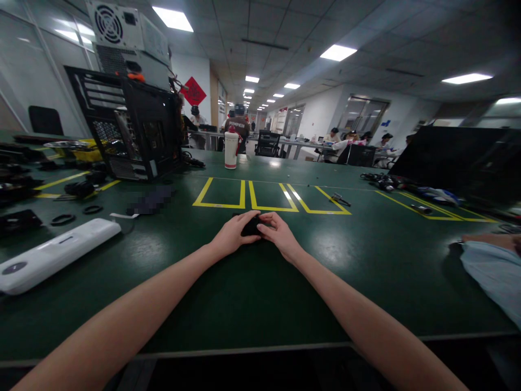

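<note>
Between my two hands, low over the green table (244,304), is a small black object (251,227) whose kind I cannot make out. My left hand (234,234) grips it from the left, thumb along the near side and fingers over the top. From the right, my right hand (279,234) closes on it with bent fingers and thumb. Fingers cover much of the object. Just beyond the hands, yellow tape (272,209) marks out three frames on the table top.
At left stand an open black computer case (138,125) with a power supply (130,43) on top, and a long white device (61,252). A white cup (230,151) is farther back. Right are a dark monitor (456,163), cables (382,180) and another person's blue sleeve (492,277).
</note>
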Demonstrator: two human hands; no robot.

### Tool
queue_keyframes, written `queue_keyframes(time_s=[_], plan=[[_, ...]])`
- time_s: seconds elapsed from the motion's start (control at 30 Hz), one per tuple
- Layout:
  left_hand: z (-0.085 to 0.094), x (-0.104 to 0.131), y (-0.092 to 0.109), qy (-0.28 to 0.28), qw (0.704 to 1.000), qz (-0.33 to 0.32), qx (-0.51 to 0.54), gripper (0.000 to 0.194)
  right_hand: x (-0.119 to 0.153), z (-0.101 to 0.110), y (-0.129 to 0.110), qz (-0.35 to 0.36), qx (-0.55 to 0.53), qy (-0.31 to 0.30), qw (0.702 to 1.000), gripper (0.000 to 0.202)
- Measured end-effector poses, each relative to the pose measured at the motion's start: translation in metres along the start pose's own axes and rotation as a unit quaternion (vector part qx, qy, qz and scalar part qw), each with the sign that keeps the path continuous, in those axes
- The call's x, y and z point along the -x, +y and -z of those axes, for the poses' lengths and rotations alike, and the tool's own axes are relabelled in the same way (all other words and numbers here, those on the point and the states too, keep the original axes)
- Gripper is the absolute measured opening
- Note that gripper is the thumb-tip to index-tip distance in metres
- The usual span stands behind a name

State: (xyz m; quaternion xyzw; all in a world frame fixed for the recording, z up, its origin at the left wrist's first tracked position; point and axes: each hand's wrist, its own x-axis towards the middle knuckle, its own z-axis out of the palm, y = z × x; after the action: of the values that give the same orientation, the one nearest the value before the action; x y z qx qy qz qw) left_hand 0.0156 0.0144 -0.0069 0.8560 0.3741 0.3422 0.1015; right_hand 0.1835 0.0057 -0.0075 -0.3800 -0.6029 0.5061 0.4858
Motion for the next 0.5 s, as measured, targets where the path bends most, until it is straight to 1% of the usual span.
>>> queue_keyframes(time_s=[0.1,0.17,0.23,0.33,0.5], plan=[[0.0009,0.0005,0.0007,-0.003,1.000,0.001,-0.001,0.064,-0.0014,0.0015,-0.0008,-0.025,-0.009,-0.011,1.000,0.038],[0.0014,0.0009,0.0013,-0.003,1.000,0.001,-0.001,0.063,-0.0022,0.0026,-0.0006,-0.029,-0.012,-0.026,0.999,0.036],[0.0016,0.0011,0.0016,-0.001,1.000,-0.001,0.001,0.062,-0.0028,0.0033,0.0003,-0.006,-0.011,-0.034,0.999,0.033],[0.0012,0.0012,0.0012,-0.001,1.000,-0.002,0.005,0.063,-0.0023,0.0027,0.0009,0.030,-0.007,-0.031,0.999,0.031],[0.0005,0.0013,0.0007,0.000,1.000,0.000,0.006,0.065,-0.0005,-0.0001,-0.0030,0.029,0.018,-0.009,0.999,0.023]])
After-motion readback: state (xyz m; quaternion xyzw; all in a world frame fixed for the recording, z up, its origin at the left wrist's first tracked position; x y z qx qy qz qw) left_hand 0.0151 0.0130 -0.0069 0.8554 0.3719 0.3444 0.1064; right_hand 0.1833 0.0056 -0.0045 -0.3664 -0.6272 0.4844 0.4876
